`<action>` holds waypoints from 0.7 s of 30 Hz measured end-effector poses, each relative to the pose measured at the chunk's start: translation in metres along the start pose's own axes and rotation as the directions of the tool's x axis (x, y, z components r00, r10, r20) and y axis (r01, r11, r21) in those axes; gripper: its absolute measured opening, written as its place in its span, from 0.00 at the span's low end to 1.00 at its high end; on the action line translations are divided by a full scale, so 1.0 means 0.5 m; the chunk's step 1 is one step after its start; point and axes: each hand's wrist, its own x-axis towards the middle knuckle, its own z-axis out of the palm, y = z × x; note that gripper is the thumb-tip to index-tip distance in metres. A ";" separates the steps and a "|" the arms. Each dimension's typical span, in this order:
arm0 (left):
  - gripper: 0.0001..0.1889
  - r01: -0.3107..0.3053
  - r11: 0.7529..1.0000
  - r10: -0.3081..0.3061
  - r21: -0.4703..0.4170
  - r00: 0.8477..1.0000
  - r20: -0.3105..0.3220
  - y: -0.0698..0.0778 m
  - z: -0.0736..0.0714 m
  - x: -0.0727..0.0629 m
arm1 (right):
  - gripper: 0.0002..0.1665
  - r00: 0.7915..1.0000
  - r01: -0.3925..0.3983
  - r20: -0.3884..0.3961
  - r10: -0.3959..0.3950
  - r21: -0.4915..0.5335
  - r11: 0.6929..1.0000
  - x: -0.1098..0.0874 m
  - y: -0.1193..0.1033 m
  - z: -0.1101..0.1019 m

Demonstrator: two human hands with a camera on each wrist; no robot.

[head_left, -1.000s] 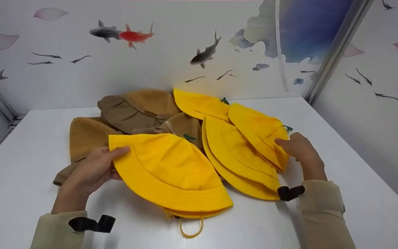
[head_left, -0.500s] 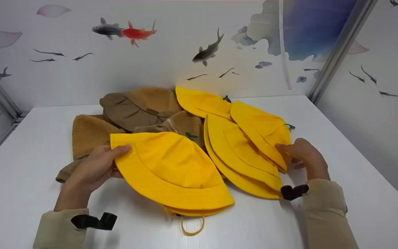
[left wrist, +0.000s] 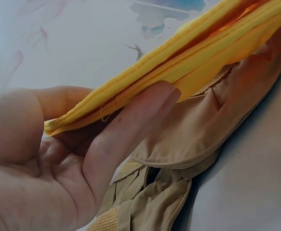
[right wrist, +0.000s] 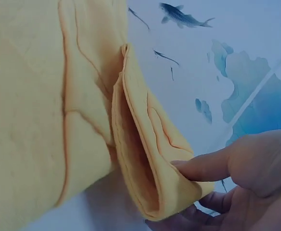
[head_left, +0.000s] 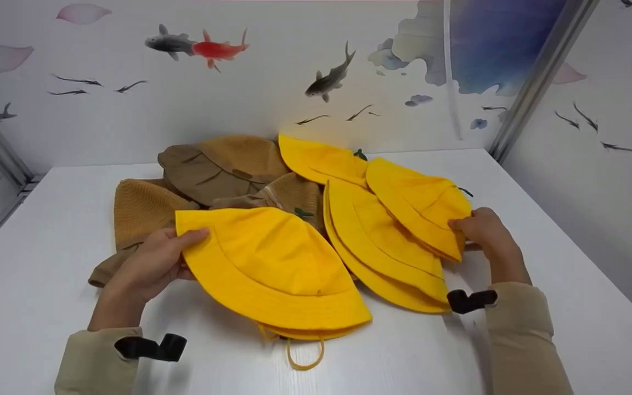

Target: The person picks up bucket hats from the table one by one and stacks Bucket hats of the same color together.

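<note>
My left hand [head_left: 154, 260] pinches the brim corner of a yellow bucket hat [head_left: 272, 263], folded flat and held in front of the pile. A loop of yellow cord hangs from its lower edge, and a small green sprout shows at its crown. In the left wrist view, the doubled brim [left wrist: 145, 72] lies between thumb and fingers. On the right, my right hand [head_left: 489, 233] grips the end of another folded yellow hat [head_left: 420, 203], thumb on top and fingers beneath, as the right wrist view shows. This hat overlaps further yellow hats [head_left: 382, 241] under it.
Brown hats [head_left: 212, 170] with knitted crowns lie heaped at the back left, partly covered by the yellow hat in front. Another yellow hat [head_left: 321, 159] rests by the rear wall [head_left: 261, 104]. All lie on a white table [head_left: 546, 241].
My right hand has taken hold of the right-hand yellow hat's end and shifted it slightly up and to the right. The left hand and its hat stay nearly still.
</note>
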 end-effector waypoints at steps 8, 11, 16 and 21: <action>0.33 0.010 1.000 -0.011 0.026 1.000 0.002 0.000 0.000 0.000 | 0.36 0.972 0.131 -0.223 -0.077 0.238 0.962 -0.030 -0.038 -0.013; 0.33 0.007 1.000 -0.007 0.030 1.000 0.002 -0.002 -0.001 0.001 | 0.34 0.950 0.169 -0.303 -0.073 0.301 0.938 -0.045 -0.049 -0.016; 0.31 -0.002 0.999 0.002 0.036 1.000 -0.002 -0.005 0.002 0.004 | 0.31 0.918 0.224 -0.393 -0.060 0.387 0.894 -0.065 -0.062 -0.016; 0.30 0.017 1.000 -0.016 0.025 1.000 -0.021 -0.006 0.005 0.005 | 0.29 0.907 0.253 -0.414 -0.073 0.401 0.881 -0.083 -0.078 -0.010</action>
